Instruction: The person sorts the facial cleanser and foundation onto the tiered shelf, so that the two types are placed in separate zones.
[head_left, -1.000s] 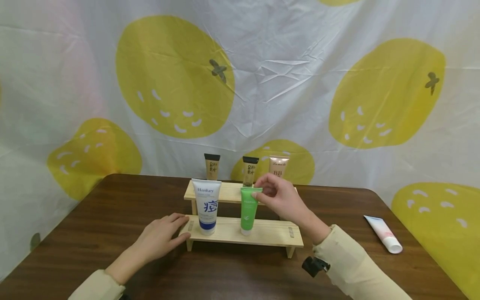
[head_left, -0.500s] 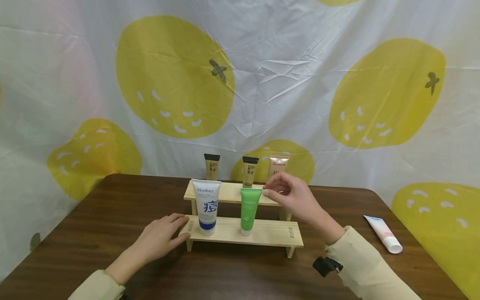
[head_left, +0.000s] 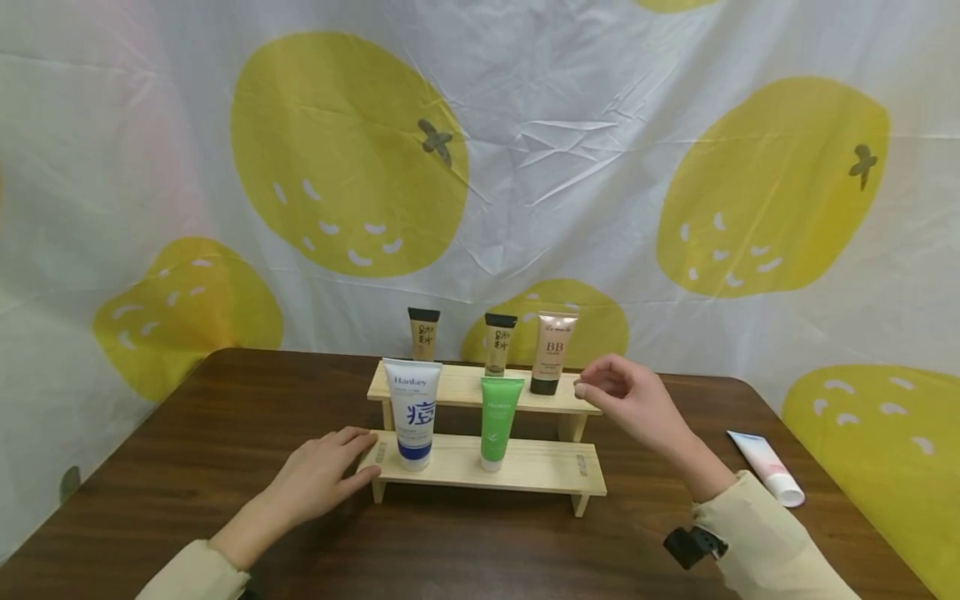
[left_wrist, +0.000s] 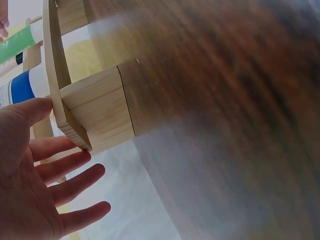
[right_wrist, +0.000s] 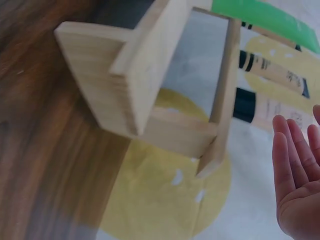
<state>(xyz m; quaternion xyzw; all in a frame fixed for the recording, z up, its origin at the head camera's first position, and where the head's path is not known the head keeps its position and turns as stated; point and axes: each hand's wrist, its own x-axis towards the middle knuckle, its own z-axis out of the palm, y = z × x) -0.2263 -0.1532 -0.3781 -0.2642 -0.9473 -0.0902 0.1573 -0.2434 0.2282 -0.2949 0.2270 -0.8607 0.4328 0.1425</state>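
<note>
A two-tier wooden stand (head_left: 532, 468) bears several cosmetic tubes. On the lower tier, a white-and-blue tube (head_left: 412, 408) stands left of a green tube (head_left: 498, 423), both cap down. My left hand (head_left: 318, 473) touches the left end of this tier; its thumb and fingertips lie at the board's corner in the left wrist view, the other fingers (left_wrist: 82, 185) spread. The right hand (head_left: 633, 404) holds nothing and hovers at the upper tier's right end, fingers loosely bent. Just left of it stands a pink BB cream tube (head_left: 553, 350) with a black cap.
Two small tan tubes with black ends, a left one (head_left: 424, 335) and a middle one (head_left: 498, 343), stand at the back. A white-and-pink tube (head_left: 767, 468) lies on the dark wooden table (head_left: 465, 558) at the right. A lemon-print curtain (head_left: 555, 192) hangs behind.
My right hand has let go of the green tube's top and moved right, uncovering the BB cream tube. The green tube stays standing on the lower tier. My left hand has not moved.
</note>
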